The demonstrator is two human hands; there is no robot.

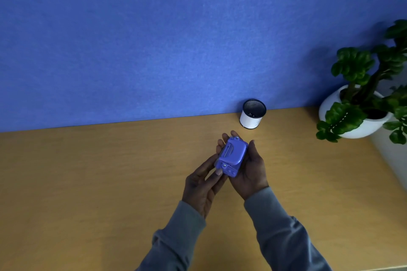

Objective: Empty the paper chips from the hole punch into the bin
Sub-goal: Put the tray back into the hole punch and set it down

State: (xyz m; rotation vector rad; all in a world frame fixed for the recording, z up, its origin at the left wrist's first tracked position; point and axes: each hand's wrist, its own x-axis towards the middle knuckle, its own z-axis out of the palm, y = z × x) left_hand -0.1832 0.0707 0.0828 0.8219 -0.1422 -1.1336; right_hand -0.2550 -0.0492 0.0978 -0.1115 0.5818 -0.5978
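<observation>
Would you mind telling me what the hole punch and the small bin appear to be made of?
The hole punch looks like matte purple plastic, with small shiny studs that suggest metal rivets. The bin seems to be dark metal mesh, judging by its speckled inner wall, with a smooth white outside, perhaps paper or paint.

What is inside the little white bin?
The bin shows a dark mesh inside with a few small specks at the bottom. What they are is too small to tell.

Matt plastic hole punch (231, 156) — wood-grain desk (88, 182), felt-like wall (154, 39), mesh-lined bin (252, 114).
</observation>
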